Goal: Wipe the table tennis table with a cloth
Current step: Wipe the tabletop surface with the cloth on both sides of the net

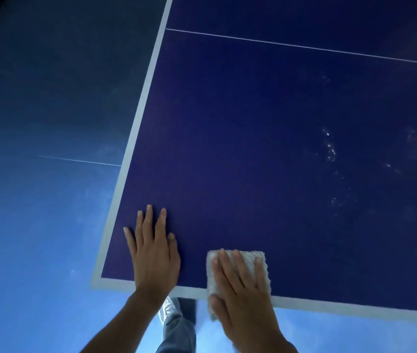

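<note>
Wiping looks barely begun. The folded white terry cloth (pixel 253 261) lies at the bottom edge of the dark blue, white-lined table tennis worktop (pixel 240 149), pressed under the right hand (pixel 240 294), whose fingers are straight. Just left of it, the left hand (pixel 155 253) rests flat and spread. At mid-right, pale specks (pixel 329 146) remain unwiped.

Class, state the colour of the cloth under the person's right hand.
White; the cloth shows best in the head view.

left hand (pixel 154 253) flat on table (pixel 253 149), near corner | right hand (pixel 240 289) on cloth (pixel 250 261), at near edge, right of left hand
</note>
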